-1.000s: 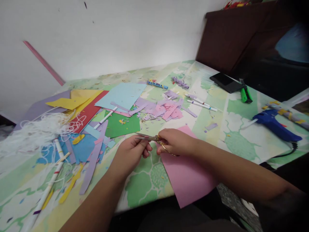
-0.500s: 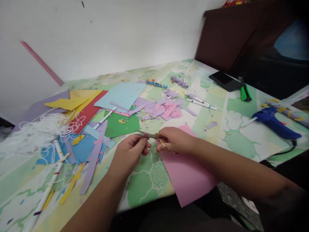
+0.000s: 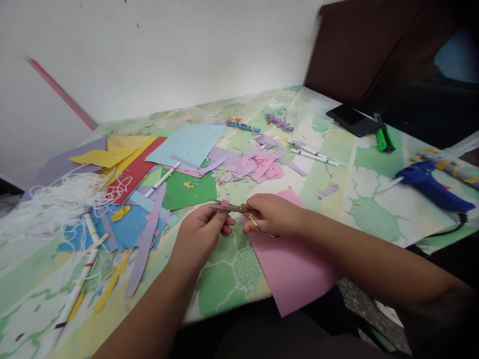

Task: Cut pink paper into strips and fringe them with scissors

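Close up, the fingers (image 3: 223, 224) of the left hand (image 3: 202, 234) are pinched shut on a small pink paper scrap (image 3: 225, 203), which sits right at the blades of the scissors (image 3: 234, 208). Just beside it, the right hand (image 3: 270, 215) is closed around the gold-coloured handles of those scissors, whose blades point left toward the scrap and look nearly closed. Both hands hover just above the table (image 3: 374, 209), covered in a green-and-cream patterned cloth. Under the right wrist lies a pink sheet (image 3: 292, 269) whose near corner hangs over the table edge. Beyond the hands rests a green sheet (image 3: 187, 192), and behind it a heap of pink and lilac paper strips (image 3: 258, 167) with a light blue sheet (image 3: 190, 142) to its left. Further left lie red and yellow sheets (image 3: 127, 159) and a tangle of white string (image 3: 56, 204). To the right, well apart from the hands, lie two white marker pens (image 3: 312, 153), a blue glue gun (image 3: 430, 184), a green cutter (image 3: 382, 139) and a black phone (image 3: 352, 118).
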`<action>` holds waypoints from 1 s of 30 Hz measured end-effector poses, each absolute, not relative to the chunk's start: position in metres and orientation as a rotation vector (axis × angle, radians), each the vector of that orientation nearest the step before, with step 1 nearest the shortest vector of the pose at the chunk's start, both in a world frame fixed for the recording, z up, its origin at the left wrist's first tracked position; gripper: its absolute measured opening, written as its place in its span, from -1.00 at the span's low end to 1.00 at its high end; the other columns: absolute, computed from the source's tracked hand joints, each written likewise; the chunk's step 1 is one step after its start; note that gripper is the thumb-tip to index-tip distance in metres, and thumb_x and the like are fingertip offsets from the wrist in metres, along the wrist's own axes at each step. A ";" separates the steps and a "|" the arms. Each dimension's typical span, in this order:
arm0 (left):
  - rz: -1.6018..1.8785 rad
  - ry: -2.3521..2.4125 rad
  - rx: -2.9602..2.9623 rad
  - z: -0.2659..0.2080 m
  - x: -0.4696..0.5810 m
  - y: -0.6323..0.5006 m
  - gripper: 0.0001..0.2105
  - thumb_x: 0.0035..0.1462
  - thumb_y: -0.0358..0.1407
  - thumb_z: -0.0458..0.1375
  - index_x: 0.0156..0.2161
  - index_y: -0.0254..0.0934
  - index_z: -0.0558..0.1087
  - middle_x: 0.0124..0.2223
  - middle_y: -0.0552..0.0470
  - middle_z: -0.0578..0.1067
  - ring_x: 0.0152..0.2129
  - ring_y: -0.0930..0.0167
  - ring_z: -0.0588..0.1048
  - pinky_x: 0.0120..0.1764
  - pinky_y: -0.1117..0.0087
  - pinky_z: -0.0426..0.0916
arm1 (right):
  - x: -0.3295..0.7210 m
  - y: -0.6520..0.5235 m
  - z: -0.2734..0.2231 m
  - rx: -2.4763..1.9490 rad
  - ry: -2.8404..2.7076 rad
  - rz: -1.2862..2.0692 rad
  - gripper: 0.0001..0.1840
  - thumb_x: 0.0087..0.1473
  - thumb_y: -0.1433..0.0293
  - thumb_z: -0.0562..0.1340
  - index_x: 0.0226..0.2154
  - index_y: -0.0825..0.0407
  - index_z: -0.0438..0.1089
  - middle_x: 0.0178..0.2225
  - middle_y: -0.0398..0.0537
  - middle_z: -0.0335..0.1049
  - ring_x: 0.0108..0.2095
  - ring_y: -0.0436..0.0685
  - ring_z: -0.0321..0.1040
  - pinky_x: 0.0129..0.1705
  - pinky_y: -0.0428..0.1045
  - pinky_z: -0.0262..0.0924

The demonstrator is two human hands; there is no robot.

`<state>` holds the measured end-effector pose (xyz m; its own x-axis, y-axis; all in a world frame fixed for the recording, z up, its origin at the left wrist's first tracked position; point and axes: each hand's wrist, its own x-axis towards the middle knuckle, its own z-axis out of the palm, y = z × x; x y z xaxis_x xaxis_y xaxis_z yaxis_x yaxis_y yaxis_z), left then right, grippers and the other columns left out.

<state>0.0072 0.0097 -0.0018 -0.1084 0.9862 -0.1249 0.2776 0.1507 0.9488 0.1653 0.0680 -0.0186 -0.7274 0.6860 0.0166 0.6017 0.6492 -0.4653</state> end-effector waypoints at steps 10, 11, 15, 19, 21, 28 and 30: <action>1.019 1.546 1.252 -0.002 0.007 0.009 -0.84 -0.11 -0.25 0.03 -0.45 -0.32 0.36 -0.55 0.09 0.41 -0.69 0.57 0.34 -0.75 0.61 0.10 | 0.166 0.071 -0.024 -1.060 -2.677 0.650 -0.52 -0.23 -0.03 0.02 -0.61 0.08 0.16 -0.63 -0.16 0.14 -0.62 -0.08 -0.02 -0.63 -0.16 -0.24; 1.023 1.539 1.243 -0.002 0.007 0.009 -0.84 -0.11 -0.25 0.03 -0.45 -0.32 0.35 -0.55 0.09 0.41 -0.69 0.57 0.35 -0.76 0.61 0.10 | 0.166 0.072 -0.024 -1.065 -2.673 0.651 -0.53 -0.23 -0.03 0.03 -0.61 0.08 0.17 -0.63 -0.16 0.14 -0.62 -0.08 -0.02 -0.63 -0.16 -0.24; 1.022 1.519 1.204 -0.002 0.007 0.010 -0.82 -0.12 -0.23 0.04 -0.45 -0.32 0.35 -0.54 0.07 0.42 -0.70 0.56 0.35 -0.78 0.61 0.08 | 0.166 0.072 -0.025 -1.064 -2.662 0.656 -0.54 -0.24 -0.01 0.05 -0.62 0.08 0.17 -0.64 -0.17 0.12 -0.63 -0.08 -0.03 -0.63 -0.16 -0.24; 1.022 1.512 1.207 -0.001 0.006 0.010 -0.84 -0.12 -0.25 0.05 -0.43 -0.32 0.35 -0.52 0.07 0.43 -0.70 0.56 0.35 -0.76 0.60 0.11 | 0.168 0.072 -0.025 -1.069 -2.653 0.663 -0.54 -0.24 -0.01 0.05 -0.62 0.08 0.17 -0.64 -0.17 0.12 -0.63 -0.08 -0.03 -0.63 -0.16 -0.25; 1.017 1.517 1.203 0.001 0.006 0.009 -0.82 -0.12 -0.25 0.05 -0.40 -0.31 0.35 -0.51 0.07 0.43 -0.70 0.55 0.36 -0.76 0.61 0.11 | 0.168 0.072 -0.024 -1.072 -2.654 0.668 -0.54 -0.24 -0.01 0.05 -0.63 0.08 0.16 -0.65 -0.18 0.11 -0.63 -0.09 -0.04 -0.63 -0.16 -0.25; 1.012 1.512 1.183 0.002 0.003 0.007 -0.78 -0.11 -0.18 0.04 -0.40 -0.31 0.37 -0.48 0.05 0.43 -0.69 0.55 0.36 -0.71 0.60 0.17 | 0.169 0.074 -0.022 -1.051 -2.652 0.700 -0.53 -0.22 -0.02 0.03 -0.63 0.08 0.14 -0.66 -0.19 0.10 -0.64 -0.09 -0.04 -0.62 -0.16 -0.24; 1.006 1.515 1.174 0.002 0.002 0.007 -0.77 -0.11 -0.17 0.04 -0.39 -0.30 0.37 -0.47 0.04 0.44 -0.67 0.54 0.37 -0.68 0.58 0.21 | 0.169 0.074 -0.022 -1.054 -2.649 0.709 -0.53 -0.22 -0.02 0.03 -0.63 0.08 0.13 -0.66 -0.20 0.10 -0.63 -0.09 -0.04 -0.62 -0.15 -0.24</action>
<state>0.0022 0.0066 0.0021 -0.1008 0.9771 -0.1873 0.2070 0.2048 0.9567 0.1687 0.0740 -0.0220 -0.7243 0.6894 0.0112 0.5917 0.6298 -0.5032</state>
